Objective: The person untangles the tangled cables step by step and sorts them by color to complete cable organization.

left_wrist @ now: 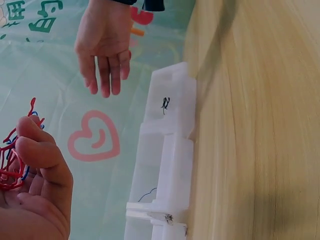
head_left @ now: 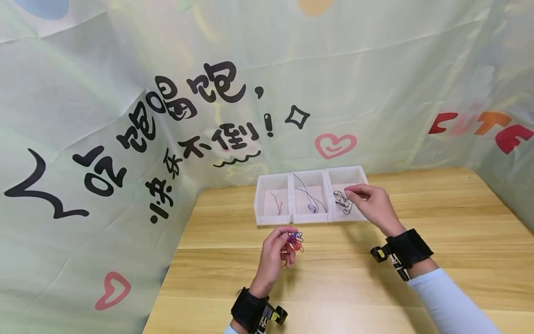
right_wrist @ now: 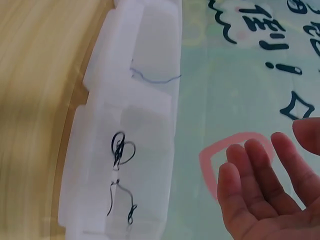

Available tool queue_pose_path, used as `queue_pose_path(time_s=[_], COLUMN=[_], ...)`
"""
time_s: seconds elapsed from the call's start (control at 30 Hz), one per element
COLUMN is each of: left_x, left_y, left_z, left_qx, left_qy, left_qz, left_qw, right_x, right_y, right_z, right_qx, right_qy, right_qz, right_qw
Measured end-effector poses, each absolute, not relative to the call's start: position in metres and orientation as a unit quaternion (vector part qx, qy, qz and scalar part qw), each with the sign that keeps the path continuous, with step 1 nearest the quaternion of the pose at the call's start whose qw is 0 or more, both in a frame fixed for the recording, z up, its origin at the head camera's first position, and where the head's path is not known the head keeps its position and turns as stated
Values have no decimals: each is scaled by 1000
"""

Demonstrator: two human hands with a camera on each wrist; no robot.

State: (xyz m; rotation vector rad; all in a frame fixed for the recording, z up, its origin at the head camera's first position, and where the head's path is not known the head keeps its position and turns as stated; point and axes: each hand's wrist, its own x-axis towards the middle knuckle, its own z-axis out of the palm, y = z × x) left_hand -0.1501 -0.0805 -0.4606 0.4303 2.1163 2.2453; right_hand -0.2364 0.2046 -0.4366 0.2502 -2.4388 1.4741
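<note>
My left hand [head_left: 271,257] grips a tangle of thin red and blue cords [head_left: 295,242], held near the front of a white three-part box [head_left: 310,221]. Loops of the tangle stick out past the fingertips. At the box's right compartment, my right hand [head_left: 377,208] is raised over the rim; the right wrist view shows its fingers apart and loosely bent, with nothing between them. A looped bunch of black cord [right_wrist: 119,150] lies in that compartment. The middle compartment holds blue cord [head_left: 312,208], and a short red cord [head_left: 277,202] lies in the left one.
The box stands on a wooden table [head_left: 333,278] against a pale green printed curtain [head_left: 400,93] at the back. The curtain also closes off the left and right sides. Each wrist wears a black strap [head_left: 410,248] with a small camera.
</note>
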Motion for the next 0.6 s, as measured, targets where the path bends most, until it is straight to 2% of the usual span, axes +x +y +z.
queue_pose_path(time_s=[0.2, 0.43, 0.6], left_x=[-150, -150, -150], left_y=[-79, -78, -77], left_z=[-459, -459, -458], left_qx=[136, 142, 149], left_qy=[677, 673, 678], left_qz=[723, 726, 719], left_qw=[15, 16, 17], right_x=[-227, -210, -200], right_y=[186, 159, 144], right_z=[-434, -429, -424], right_qx=[131, 221, 259], right_qy=[-844, -821, -812], right_qz=[506, 524, 523], right_qw=[122, 50, 20])
